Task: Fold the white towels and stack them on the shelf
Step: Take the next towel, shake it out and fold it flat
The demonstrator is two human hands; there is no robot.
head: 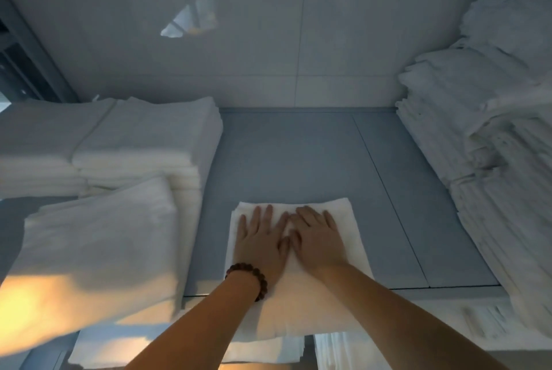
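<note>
A folded white towel (pixel 301 298) lies on the grey shelf (pixel 298 154), with its near end hanging over the shelf's front edge. My left hand (pixel 261 238), with a bead bracelet at the wrist, presses flat on the towel's far left part. Beside it, my right hand (pixel 316 236) lies flat on the towel too, fingers straight, the two hands nearly touching.
Stacks of folded white towels (pixel 143 142) fill the shelf's left side, with another pile (pixel 95 250) in front of them. A tall, rougher stack of white towels (pixel 490 136) stands on the right. A grey wall closes the back. More white towels (pixel 343 351) show on a lower level.
</note>
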